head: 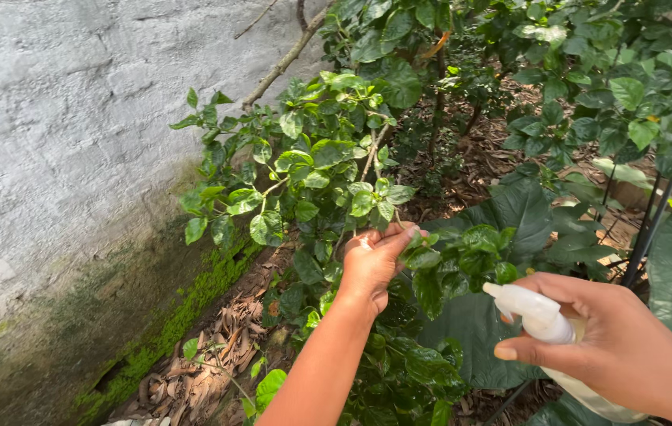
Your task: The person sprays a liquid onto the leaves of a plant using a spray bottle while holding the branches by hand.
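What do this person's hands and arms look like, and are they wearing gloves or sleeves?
Both are bare. The left hand and its forearm show no glove, sleeve, watch or ring. The right hand is likewise ungloved, with short plain nails and nothing visible at the wrist; its forearm is out of frame.

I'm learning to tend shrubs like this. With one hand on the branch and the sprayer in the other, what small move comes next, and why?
Probably squeeze the trigger: the right hand aims the white spray bottle toward glossy leaves near the twig the left hand grips.
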